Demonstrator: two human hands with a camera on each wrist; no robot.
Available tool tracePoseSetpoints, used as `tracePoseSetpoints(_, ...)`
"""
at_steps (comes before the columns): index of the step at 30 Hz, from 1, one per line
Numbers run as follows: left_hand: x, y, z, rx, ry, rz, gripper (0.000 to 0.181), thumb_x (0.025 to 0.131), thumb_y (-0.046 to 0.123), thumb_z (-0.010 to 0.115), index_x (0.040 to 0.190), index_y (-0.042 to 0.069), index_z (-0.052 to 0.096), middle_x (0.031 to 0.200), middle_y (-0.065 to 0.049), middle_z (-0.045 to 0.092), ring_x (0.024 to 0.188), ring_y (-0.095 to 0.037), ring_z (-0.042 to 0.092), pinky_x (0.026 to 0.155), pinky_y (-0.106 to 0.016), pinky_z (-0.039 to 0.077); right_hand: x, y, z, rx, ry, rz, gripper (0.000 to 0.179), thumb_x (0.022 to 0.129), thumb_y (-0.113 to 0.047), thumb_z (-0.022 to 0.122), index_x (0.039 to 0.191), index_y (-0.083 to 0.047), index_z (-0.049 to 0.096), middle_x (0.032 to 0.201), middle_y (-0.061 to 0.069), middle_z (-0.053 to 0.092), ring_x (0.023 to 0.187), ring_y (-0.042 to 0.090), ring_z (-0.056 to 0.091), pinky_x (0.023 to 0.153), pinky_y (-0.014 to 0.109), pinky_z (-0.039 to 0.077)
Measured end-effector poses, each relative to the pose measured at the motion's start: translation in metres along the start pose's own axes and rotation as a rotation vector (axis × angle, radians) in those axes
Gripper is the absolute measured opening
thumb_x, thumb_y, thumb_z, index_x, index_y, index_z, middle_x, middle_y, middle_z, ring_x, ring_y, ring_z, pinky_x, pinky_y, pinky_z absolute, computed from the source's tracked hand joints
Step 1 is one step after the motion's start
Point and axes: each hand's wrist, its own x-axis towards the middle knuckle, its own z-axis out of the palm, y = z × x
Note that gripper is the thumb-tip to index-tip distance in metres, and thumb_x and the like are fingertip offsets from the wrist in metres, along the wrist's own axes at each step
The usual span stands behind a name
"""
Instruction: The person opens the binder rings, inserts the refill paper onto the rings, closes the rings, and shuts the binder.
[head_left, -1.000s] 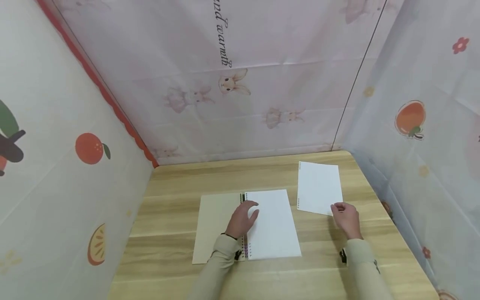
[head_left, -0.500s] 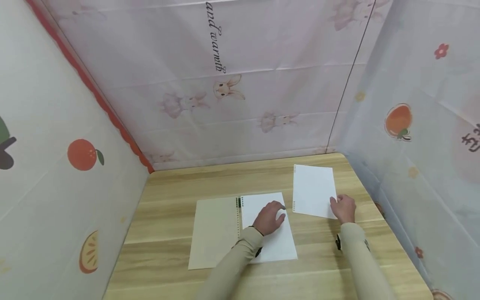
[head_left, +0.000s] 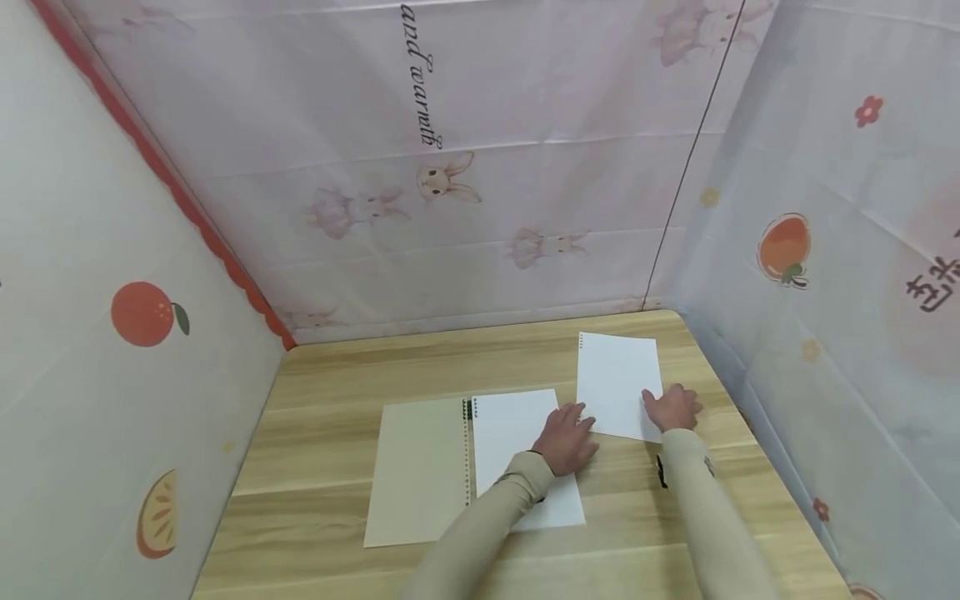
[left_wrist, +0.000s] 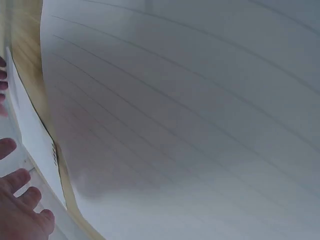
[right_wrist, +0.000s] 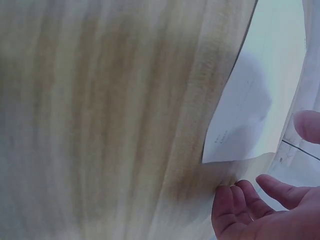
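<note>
A spiral notebook lies on the table, its beige left side (head_left: 416, 475) and white right page (head_left: 504, 429) both flat. In the left wrist view the white page (left_wrist: 190, 100) shows faint ruled lines. To its right and farther back is a loose white sheet (head_left: 617, 379) with punched holes along its left edge. My left hand (head_left: 566, 439), fingers spread, hovers over the page's right edge, its fingertips near the sheet's lower left corner. Beside the sheet's right edge is my right hand (head_left: 673, 408), fingers loosely bent, thumb overlapping the sheet in the head view.
The wood-grained table (head_left: 315, 467) reaches a back wall (head_left: 465, 275) hung with printed cloth. Patterned cloth also covers the left wall (head_left: 97, 417) and the right wall (head_left: 847, 333), close along the table's sides.
My left hand has moved right, from the notebook's spiral across the page to its right edge. My right hand has loosened from a pinch at the loose sheet's lower right corner and spread its fingers.
</note>
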Motion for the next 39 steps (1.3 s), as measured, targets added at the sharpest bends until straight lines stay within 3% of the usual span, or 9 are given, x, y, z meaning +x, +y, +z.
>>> tracePoseSetpoints(4,0.004,0.003,0.011,0.019,-0.072,-0.035,0.058,0.106,0.053,0.043,0.154,0.019,0.047,0.166,-0.008,0.040,0.154,-0.029,0.037,0.122,-0.048,0.037,0.001,-0.008,0.006,-0.063,-0.013,0.012,0.072,0.096,-0.044,0.062,0.126,0.020,0.048,0.126,0.043,0.043,0.118,0.057,0.043,0.091,0.067,0.048)
tracePoseSetpoints(8,-0.001,0.007,0.016,0.076,-0.127,-0.037,0.065,0.107,0.060,0.036,0.157,0.020,0.043,0.168,-0.003,0.038,0.156,-0.023,0.034,0.123,-0.046,0.036,0.001,-0.013,0.015,-0.115,-0.018,0.013,0.080,0.093,-0.050,0.065,0.128,0.020,0.047,0.127,0.042,0.042,0.117,0.056,0.043,0.091,0.068,0.049)
tracePoseSetpoints(12,-0.007,0.011,0.021,0.131,-0.137,-0.016,0.069,0.106,0.064,0.033,0.154,0.017,0.047,0.166,-0.001,0.041,0.155,-0.020,0.037,0.123,-0.042,0.036,-0.001,-0.013,0.023,-0.172,-0.010,0.007,0.084,0.092,-0.056,0.066,0.126,0.018,0.047,0.122,0.039,0.042,0.114,0.055,0.044,0.086,0.066,0.051)
tracePoseSetpoints(17,-0.009,0.017,0.023,0.119,-0.135,-0.008,0.071,0.104,0.066,0.036,0.152,0.015,0.050,0.164,-0.002,0.044,0.152,-0.018,0.041,0.123,-0.042,0.037,-0.007,-0.015,0.024,-0.215,-0.010,0.001,0.084,0.090,-0.054,0.070,0.126,0.018,0.047,0.119,0.039,0.042,0.112,0.055,0.047,0.079,0.063,0.053)
tracePoseSetpoints(25,-0.007,0.026,0.018,0.122,-0.141,0.017,0.071,0.103,0.066,0.039,0.151,0.015,0.051,0.163,-0.002,0.046,0.150,-0.016,0.044,0.122,-0.040,0.039,-0.005,-0.019,0.018,-0.194,-0.029,0.018,0.077,0.092,-0.044,0.073,0.126,0.021,0.047,0.121,0.042,0.043,0.113,0.054,0.047,0.082,0.059,0.054)
tracePoseSetpoints(33,-0.006,0.031,0.008,0.137,-0.159,0.026,0.069,0.103,0.065,0.041,0.150,0.015,0.052,0.163,-0.002,0.045,0.150,-0.015,0.045,0.122,-0.039,0.038,-0.003,-0.019,0.006,-0.155,-0.058,0.051,0.074,0.088,-0.036,0.079,0.126,0.019,0.049,0.126,0.042,0.044,0.117,0.055,0.049,0.094,0.066,0.049)
tracePoseSetpoints(39,-0.008,0.031,0.001,0.121,-0.177,0.033,0.067,0.104,0.062,0.043,0.150,0.013,0.051,0.163,-0.003,0.046,0.150,-0.016,0.045,0.122,-0.039,0.039,-0.004,-0.014,0.001,-0.133,-0.058,0.016,0.047,0.089,-0.024,0.075,0.113,0.013,0.060,0.116,0.036,0.061,0.108,0.050,0.060,0.095,0.065,0.047)
